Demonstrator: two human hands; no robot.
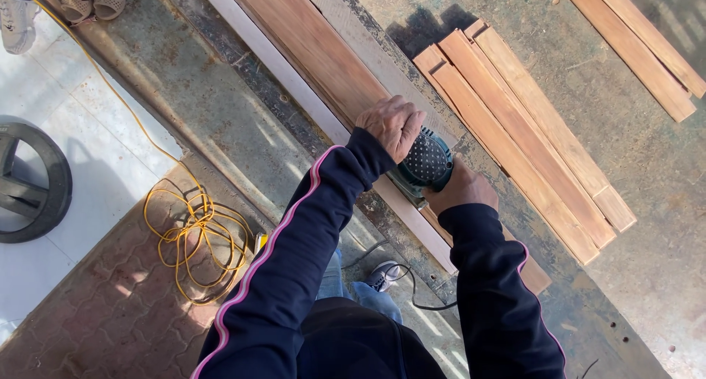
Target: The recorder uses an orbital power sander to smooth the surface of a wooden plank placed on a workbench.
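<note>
Dark sleeves w/ pink piping (pixel 294 246) nearest. Right hand (pixel 461 190) grips green sander (pixel 425 163) at rear, left hand (pixel 392 124) presses on top for steady contact w/ long plank (pixel 316 55) on tabletop (pixel 647 165). Spare planks (pixel 522 136) beyond.

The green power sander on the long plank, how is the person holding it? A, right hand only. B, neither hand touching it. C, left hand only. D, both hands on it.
D: the left hand presses down on top of the green power sander while the right hand grips its near side, with the tool resting on the long wooden plank.
</note>
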